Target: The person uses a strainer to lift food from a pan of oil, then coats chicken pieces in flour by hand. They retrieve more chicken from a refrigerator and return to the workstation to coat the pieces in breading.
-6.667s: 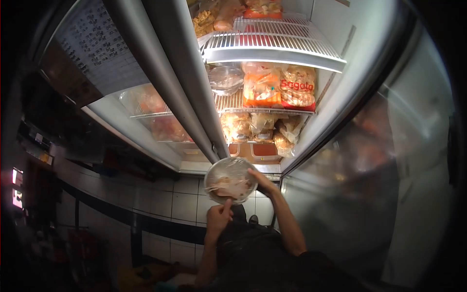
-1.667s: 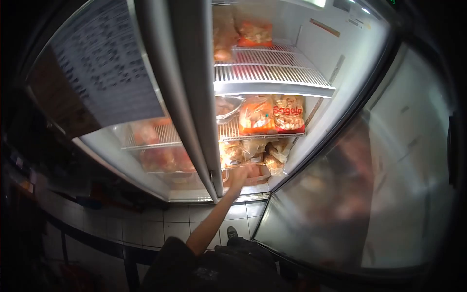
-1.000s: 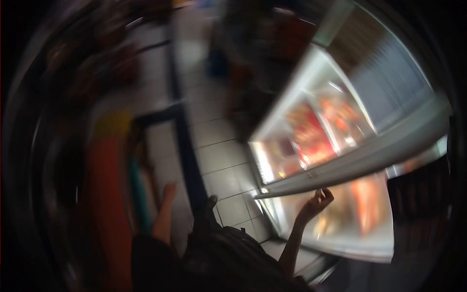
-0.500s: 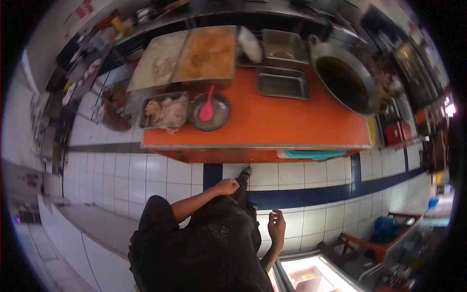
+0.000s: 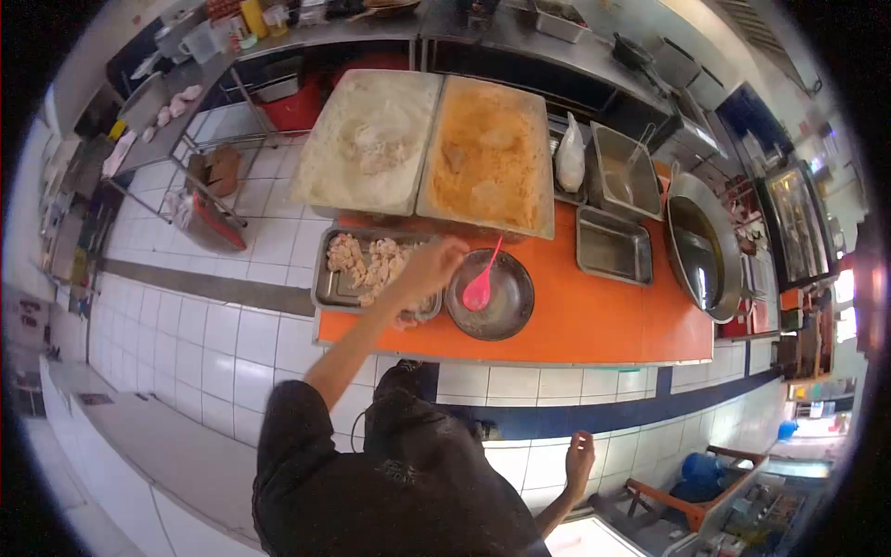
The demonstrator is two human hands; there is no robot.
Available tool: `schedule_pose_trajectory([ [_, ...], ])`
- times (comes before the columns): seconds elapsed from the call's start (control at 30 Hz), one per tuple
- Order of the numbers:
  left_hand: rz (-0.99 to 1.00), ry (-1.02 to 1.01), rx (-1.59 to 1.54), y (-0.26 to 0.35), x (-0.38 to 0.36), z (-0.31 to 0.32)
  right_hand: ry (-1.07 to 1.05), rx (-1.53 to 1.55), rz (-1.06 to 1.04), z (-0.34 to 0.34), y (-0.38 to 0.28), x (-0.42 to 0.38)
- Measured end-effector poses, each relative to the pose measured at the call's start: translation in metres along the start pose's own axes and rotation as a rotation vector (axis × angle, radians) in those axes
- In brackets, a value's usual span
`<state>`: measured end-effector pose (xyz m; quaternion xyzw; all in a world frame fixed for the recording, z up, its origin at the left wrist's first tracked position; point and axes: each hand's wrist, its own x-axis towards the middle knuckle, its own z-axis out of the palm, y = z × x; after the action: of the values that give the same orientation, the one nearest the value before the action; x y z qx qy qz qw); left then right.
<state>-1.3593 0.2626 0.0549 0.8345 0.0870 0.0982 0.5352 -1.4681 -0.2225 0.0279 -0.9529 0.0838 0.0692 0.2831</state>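
Observation:
My left hand is over the right side of a metal tray of raw meat pieces, beside a dark metal bowl. Its fingers are loosely extended, and nothing shows in them. A pink spoon rests in the bowl, handle toward the back. Behind them stand a large tray of white powder and another of orange coating. My right hand hangs over the floor at my right side, fingers loosely bent and slightly apart, holding nothing visible.
The orange table also holds a rectangular metal tray, a deep metal container, a white bag and a large wok of dark liquid. Steel counters stand behind. A blue object is at the lower right.
My left hand has moved forward from in front of my body to above the meat tray. My right hand remains at my side. The view has shifted, and the table appears closer.

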Motion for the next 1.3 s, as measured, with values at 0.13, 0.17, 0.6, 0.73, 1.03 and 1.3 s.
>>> schedule_pose_trajectory([
  [0.13, 0.102, -0.008, 0.139, -0.019, 0.115, -0.036, -0.106, 0.075, 0.192, 0.027, -0.025, -0.040],
  [0.17, 0.142, -0.023, 0.167, -0.025, 0.140, -0.033, -0.101, 0.074, 0.246, 0.024, -0.049, -0.055],
  [0.6, 0.024, 0.158, 0.273, -0.052, 0.236, 0.027, -0.165, 0.159, 0.211, 0.092, -0.128, -0.025],
  [0.73, 0.330, 0.295, 0.708, -0.052, 0.218, 0.000, -0.226, 0.092, -0.205, 0.123, -0.155, 0.037],
  [1.03, -0.087, 0.019, 0.088, -0.055, -0.043, -0.124, -0.039, 0.335, -0.285, 0.158, -0.287, 0.064],
  [1.3, -0.868, -0.489, 0.405, -0.352, -0.336, -0.336, -0.180, 0.581, -0.639, 0.279, -0.549, -0.013],
])
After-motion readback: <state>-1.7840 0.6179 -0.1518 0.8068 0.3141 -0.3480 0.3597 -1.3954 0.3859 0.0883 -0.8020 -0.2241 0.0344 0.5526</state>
